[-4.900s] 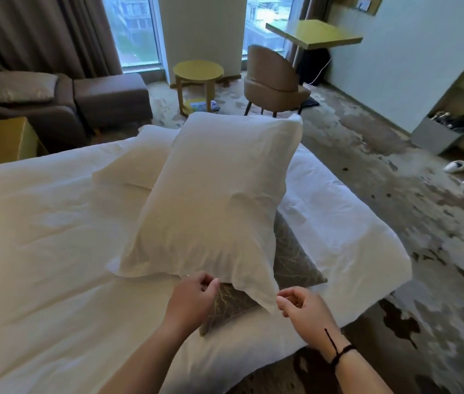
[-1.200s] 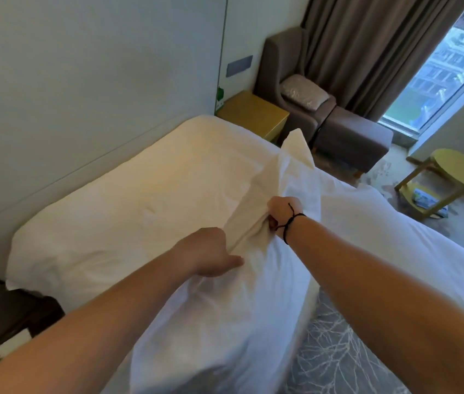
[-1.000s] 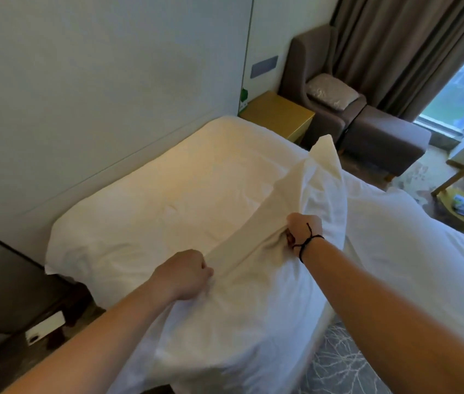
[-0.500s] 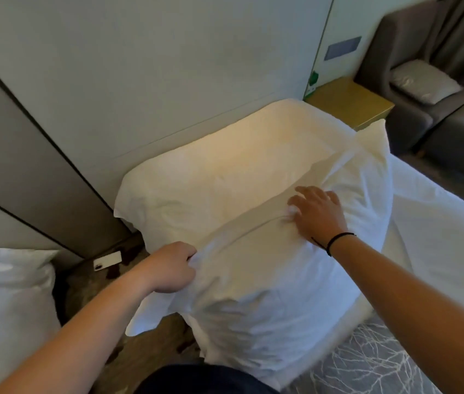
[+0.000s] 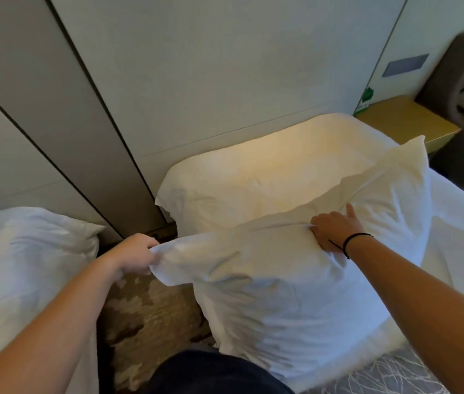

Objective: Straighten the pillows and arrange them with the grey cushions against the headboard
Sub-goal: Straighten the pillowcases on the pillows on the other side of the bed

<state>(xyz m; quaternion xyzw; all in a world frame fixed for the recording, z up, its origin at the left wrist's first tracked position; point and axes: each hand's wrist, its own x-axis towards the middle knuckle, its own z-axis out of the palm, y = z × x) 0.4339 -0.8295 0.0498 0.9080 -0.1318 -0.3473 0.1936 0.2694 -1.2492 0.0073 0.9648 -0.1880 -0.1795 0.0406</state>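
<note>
A large white pillow [image 5: 296, 285] lies across the head end of the bed [image 5: 259, 172], a short way in front of the pale headboard panel [image 5: 225, 81]. My left hand [image 5: 134, 253] pinches the pillow's left corner flap, which juts over the bed's edge. My right hand [image 5: 335, 230] presses down on the pillow's top seam, fingers spread, a black band on the wrist. A grey cushion [image 5: 392, 376] with a white branch pattern shows at the bottom right, partly under the pillow.
A second bed with white bedding [image 5: 26, 251] is at the left, across a narrow carpeted gap [image 5: 145, 314]. A yellow nightstand [image 5: 406, 122] and a brown armchair [image 5: 463, 89] stand at the right. A dark trouser leg [image 5: 213, 373] shows at the bottom.
The pillow has come from the foot end to the head of the bed. In the last second it has settled lower; my right hand went from gripping it to pressing flat on it.
</note>
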